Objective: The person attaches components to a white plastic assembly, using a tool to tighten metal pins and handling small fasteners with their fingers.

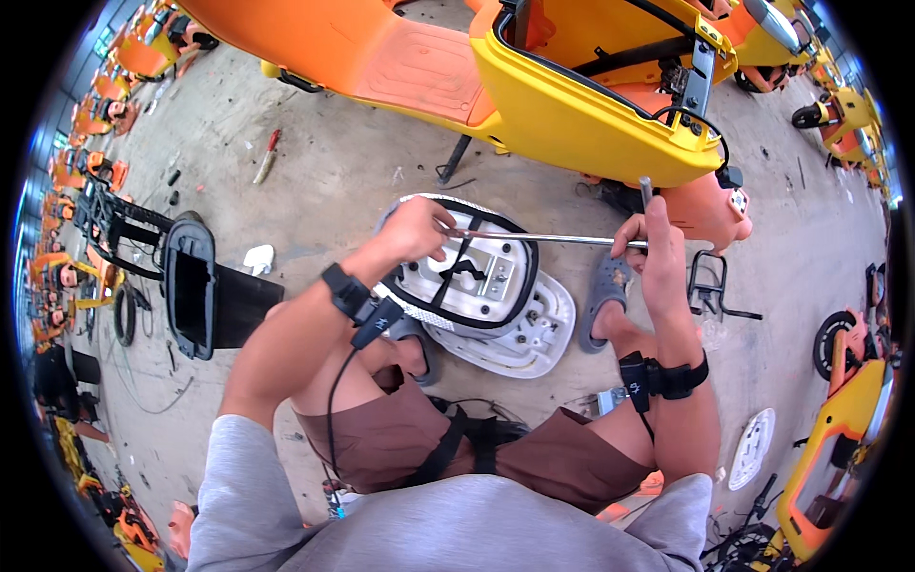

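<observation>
A long, thin steel wrench [553,237] spans level between my hands, above an upturned scooter seat. Closed around its right end is my right hand [660,250], thumb pointing up; a short metal crosspiece sticks up beyond the thumb. My left hand [416,232] pinches the other, brownish end with curled fingers, over the seat's far left rim. The seat [456,286] shows a white underside, black edging, dark straps and a metal bracket. Partly beneath it on the floor is another white seat-shaped base [534,334]. My feet stand on either side of them.
A yellow and orange scooter body [581,114] stands just ahead. A black storage box [191,286] on a dark frame is at left, a red-handled tool [268,155] far left. At right lie a black metal rack [710,286] and a white panel [752,448].
</observation>
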Demonstrator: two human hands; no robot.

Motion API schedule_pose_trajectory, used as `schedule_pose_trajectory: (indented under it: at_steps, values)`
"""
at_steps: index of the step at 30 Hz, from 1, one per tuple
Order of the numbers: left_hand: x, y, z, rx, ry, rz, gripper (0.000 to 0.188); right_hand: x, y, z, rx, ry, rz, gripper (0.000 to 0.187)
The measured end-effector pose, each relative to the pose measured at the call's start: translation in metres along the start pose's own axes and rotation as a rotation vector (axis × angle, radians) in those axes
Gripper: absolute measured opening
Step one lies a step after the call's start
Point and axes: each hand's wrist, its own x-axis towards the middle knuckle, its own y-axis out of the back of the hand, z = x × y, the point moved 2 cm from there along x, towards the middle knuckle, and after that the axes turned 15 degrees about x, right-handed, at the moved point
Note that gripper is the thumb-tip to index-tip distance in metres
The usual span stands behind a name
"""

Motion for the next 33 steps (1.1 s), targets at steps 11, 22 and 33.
schedule_pose_trajectory:
  at_steps: [11,22,33]
  values:
    - [0.053,-0.104,-0.035,-0.412,0.327,0.047,0.026,0.024,-0.033,0.006,-0.573,-0.107,0.023,0.079]
    - [0.078,-0.115,-0.122,-1.003,0.369,0.155,0.023,0.045,-0.085,0.041,-0.487,-0.076,-0.213,0.054]
    - [0.115,-0.162,-0.177,-0.819,0.384,0.079,0.043,0.06,-0.113,0.09,-0.607,0.062,-0.391,0.03]
